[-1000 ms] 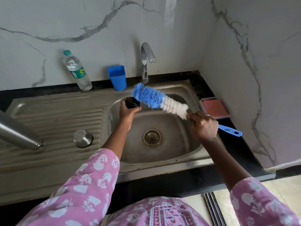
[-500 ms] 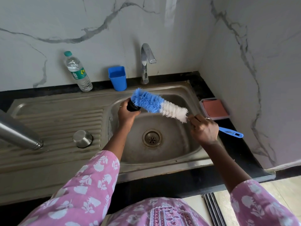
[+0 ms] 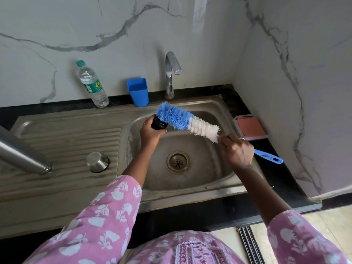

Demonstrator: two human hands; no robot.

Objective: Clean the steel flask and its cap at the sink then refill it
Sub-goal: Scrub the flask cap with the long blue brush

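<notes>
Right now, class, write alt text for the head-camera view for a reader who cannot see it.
Over a steel sink, the left hand grips a black cap while the right hand holds a bottle brush, its blue tip at the cap. The steel flask lies on the drainboard beside a steel cup.

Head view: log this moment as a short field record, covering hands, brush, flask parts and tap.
left hand: grips black cap over sink
right hand: grips bottle brush by its handle
brush tip: blue bristles against black cap
steel flask: lying uncapped on drainboard, untouched
steel lid: on drainboard beside flask mouth
tap: no water seen running
</notes>
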